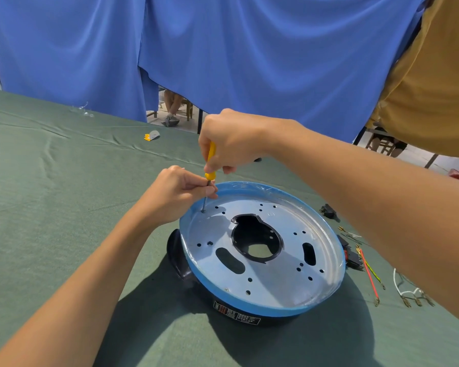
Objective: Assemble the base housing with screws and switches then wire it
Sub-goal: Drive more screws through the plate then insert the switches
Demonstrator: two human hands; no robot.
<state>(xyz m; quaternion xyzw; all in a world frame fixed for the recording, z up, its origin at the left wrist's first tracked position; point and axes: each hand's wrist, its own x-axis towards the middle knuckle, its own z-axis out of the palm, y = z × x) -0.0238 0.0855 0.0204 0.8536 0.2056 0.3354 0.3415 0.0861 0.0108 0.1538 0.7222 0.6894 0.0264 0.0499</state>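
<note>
The round base housing (276, 274) sits on the green cloth, a silver metal plate with a blue rim over a black body. My right hand (229, 141) grips the yellow handle of a screwdriver (210, 165), held nearly upright. Its tip stands on a screw (203, 211) at the plate's far left edge. My left hand (178, 193) pinches the screwdriver's metal shaft just below the handle, steadying it.
To the right of the housing lie black switches (329, 211), a red wire (368, 276), a green-yellow wire (375, 274) and white wires with terminals (408, 292). A small yellow and grey item (152, 135) lies farther back. Blue drapes hang behind the table.
</note>
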